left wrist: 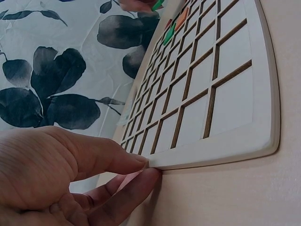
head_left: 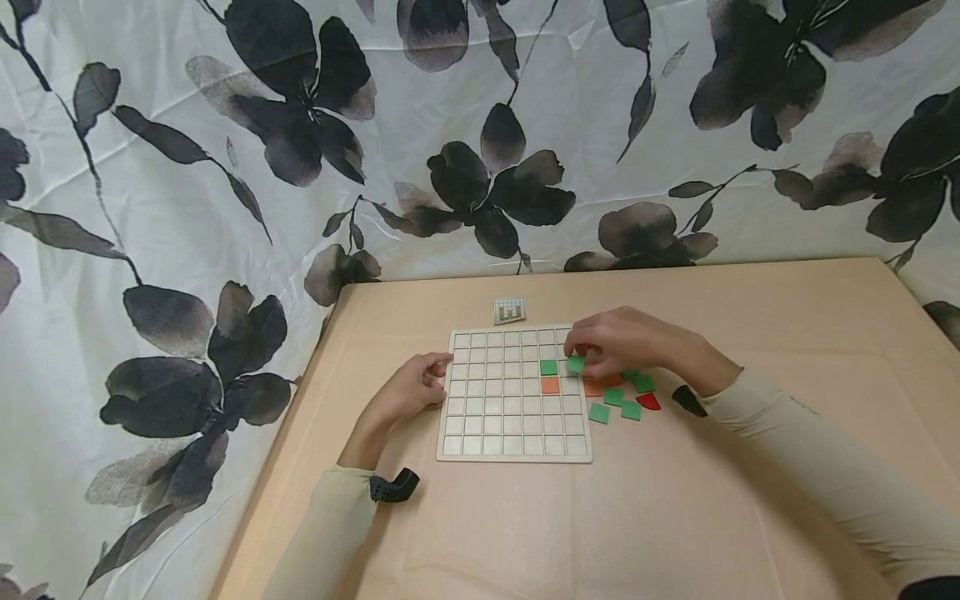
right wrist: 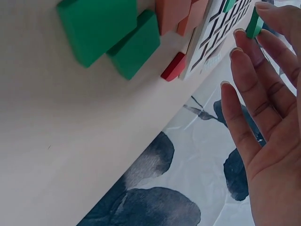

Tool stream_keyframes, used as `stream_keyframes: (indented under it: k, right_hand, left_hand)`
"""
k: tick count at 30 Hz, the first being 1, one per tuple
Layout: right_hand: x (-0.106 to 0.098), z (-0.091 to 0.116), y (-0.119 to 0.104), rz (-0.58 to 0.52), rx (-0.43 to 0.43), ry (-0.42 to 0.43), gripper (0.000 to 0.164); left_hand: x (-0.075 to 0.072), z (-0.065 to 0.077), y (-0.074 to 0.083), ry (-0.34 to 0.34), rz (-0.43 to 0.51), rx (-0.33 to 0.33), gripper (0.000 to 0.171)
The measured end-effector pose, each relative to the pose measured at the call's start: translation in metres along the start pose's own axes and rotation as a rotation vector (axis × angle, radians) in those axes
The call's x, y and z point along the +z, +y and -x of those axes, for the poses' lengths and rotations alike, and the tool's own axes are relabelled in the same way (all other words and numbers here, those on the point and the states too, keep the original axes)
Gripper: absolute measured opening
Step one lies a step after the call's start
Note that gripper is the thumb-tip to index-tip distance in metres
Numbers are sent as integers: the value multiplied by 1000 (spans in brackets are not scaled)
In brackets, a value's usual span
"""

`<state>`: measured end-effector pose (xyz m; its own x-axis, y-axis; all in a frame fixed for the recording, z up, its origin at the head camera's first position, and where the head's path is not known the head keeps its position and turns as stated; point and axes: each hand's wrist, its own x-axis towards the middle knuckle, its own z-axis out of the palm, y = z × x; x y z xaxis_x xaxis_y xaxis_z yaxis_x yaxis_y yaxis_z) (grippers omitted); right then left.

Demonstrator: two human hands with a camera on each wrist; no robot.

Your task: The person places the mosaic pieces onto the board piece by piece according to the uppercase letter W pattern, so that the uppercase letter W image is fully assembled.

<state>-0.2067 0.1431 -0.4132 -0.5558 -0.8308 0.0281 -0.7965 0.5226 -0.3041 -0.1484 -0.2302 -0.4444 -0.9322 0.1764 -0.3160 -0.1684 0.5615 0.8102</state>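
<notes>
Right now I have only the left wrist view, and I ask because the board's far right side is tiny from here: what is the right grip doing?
Observer: The right grip pinches a green tile at the right edge of the board.
Operator: My view hardly reaches past that edge. What is on the table there?
Observer: Several loose green tiles lie just right of the board.
Operator: I can't read anything beyond the board's far edge. Can you?
Observer: Partly: the head view shows a small card there with a grid pattern; its finer details are too small to tell.
</notes>
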Motion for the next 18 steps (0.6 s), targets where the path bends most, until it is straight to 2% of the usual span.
stream_keyframes:
  k: [18]
  right_hand:
    - [7, -12, -12, -50, -44, -76, 23]
  left_hand:
    - [0, 1, 2, -3, 16, -13, 68]
